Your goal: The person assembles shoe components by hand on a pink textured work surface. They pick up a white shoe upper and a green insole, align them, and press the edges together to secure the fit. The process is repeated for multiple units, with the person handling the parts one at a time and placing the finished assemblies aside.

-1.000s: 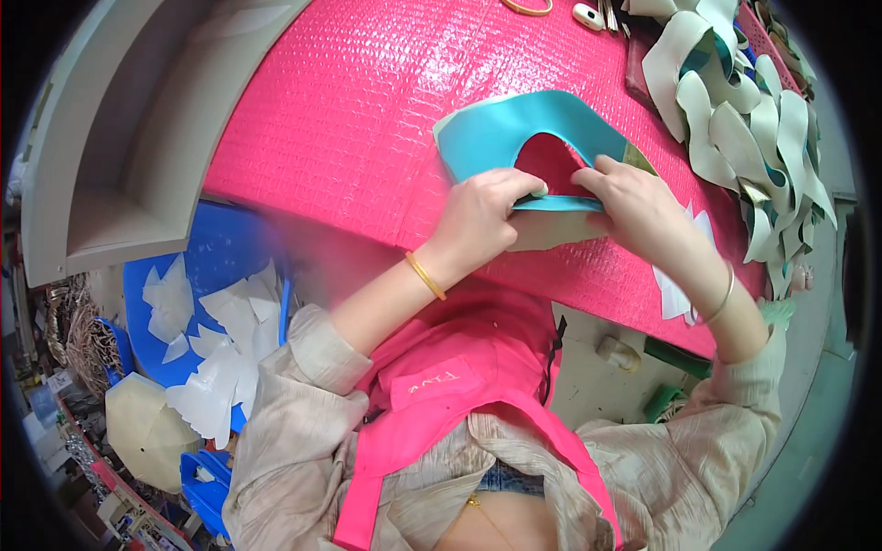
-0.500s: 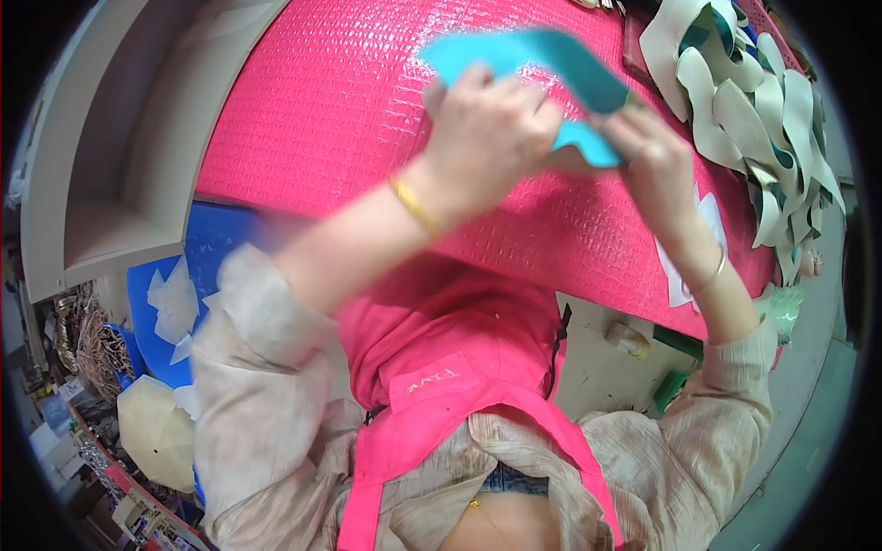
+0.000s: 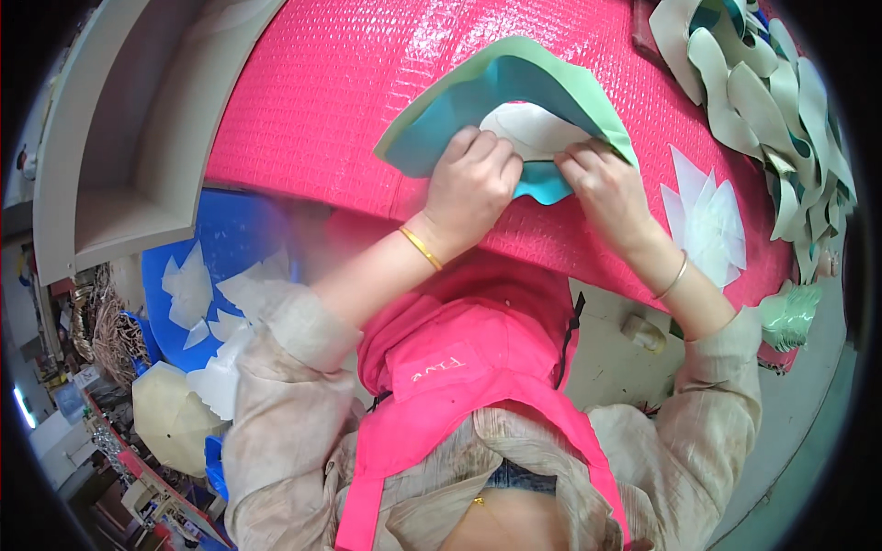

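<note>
Nearest, the pink apron meets the bench edge, which probably lets the forearms reach over it. The left hand and right hand sit side by side, fingers curled closed, both gripping the near strip of the turquoise piece. That spacing likely keeps the strip stretched between them while the limp loop arches away above the bench, its pale green rim outermost. White material shows through the opening; whether it belongs to the piece, I cannot tell. Right of the right hand, translucent white sheets lie fanned, apart from the work, perhaps to stay within reach. Farther right, cream strips pile up along the bench's side, seemingly leaving the middle free for handling.
</note>
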Available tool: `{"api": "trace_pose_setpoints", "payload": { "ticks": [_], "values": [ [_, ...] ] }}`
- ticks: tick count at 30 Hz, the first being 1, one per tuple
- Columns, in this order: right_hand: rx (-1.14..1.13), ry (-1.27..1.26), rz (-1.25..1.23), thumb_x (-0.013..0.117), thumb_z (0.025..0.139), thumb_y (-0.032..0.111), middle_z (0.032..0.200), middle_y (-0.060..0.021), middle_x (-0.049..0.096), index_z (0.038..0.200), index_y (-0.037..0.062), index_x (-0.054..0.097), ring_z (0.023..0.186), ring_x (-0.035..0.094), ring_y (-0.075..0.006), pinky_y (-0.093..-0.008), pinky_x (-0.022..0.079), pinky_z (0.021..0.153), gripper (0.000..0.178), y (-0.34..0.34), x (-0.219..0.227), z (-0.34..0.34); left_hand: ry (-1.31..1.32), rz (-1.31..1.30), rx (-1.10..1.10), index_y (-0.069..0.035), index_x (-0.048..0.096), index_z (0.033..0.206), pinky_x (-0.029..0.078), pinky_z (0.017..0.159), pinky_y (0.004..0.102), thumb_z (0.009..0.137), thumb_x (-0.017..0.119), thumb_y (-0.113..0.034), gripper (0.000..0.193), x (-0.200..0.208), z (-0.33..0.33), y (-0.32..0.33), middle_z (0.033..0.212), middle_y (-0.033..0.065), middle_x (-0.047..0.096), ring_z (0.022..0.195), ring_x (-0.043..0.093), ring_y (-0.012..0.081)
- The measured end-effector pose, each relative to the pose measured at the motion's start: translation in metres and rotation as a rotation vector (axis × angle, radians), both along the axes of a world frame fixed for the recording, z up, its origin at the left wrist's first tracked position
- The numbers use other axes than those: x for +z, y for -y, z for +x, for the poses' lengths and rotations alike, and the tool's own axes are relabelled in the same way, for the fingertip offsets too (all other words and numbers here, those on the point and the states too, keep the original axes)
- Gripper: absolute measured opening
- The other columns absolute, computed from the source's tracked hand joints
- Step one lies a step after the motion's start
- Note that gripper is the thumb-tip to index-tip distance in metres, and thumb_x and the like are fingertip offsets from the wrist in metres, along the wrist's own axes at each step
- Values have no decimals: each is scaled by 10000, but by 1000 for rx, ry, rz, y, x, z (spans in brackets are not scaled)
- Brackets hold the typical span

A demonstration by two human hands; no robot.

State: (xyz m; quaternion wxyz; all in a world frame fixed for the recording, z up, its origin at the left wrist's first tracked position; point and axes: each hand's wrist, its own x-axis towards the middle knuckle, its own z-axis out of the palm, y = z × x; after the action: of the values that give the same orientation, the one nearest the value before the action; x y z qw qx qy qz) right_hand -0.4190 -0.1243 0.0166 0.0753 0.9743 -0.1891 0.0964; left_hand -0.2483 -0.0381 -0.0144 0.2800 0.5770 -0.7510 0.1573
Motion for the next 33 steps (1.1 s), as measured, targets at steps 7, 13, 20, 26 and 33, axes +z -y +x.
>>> {"api": "trace_pose_setpoints", "payload": {
  "ticks": [7,13,20,26,33],
  "values": [
    [-113,-128,389,611,682,60,691,-188,602,741,22,646,711,612,-327,-389,494,638,79,38,19,24,-393,131,171,-60,643,711,406,701,373,668,698,-165,126,3,-6,8,685,101,596,701,559,263],
    [-141,-376,645,690,689,173,617,-205,540,757,-23,626,570,566,-290,-369,431,541,218,69,36,52,-447,415,263,-36,660,722,454,635,411,685,688,-256,225,10,2,26,639,173,604,625,590,336],
    [-160,-354,594,754,617,247,627,-210,545,690,-55,599,596,574,-303,-379,436,553,347,68,32,58,-336,517,300,15,636,646,459,633,421,653,695,-288,309,18,3,35,593,193,587,606,599,330],
    [-133,-399,362,757,590,271,681,-195,601,685,-20,626,678,609,-323,-398,491,628,333,59,25,61,-190,303,302,-11,587,832,447,702,410,704,669,-232,268,15,-7,24,977,185,585,901,571,300],
    [-129,-525,252,734,627,220,762,-159,642,755,20,658,738,640,-297,-385,518,657,249,48,32,72,-113,135,18,5,554,1042,430,820,377,743,594,-127,329,-5,-19,-10,999,118,526,926,509,257]
  ]
}}
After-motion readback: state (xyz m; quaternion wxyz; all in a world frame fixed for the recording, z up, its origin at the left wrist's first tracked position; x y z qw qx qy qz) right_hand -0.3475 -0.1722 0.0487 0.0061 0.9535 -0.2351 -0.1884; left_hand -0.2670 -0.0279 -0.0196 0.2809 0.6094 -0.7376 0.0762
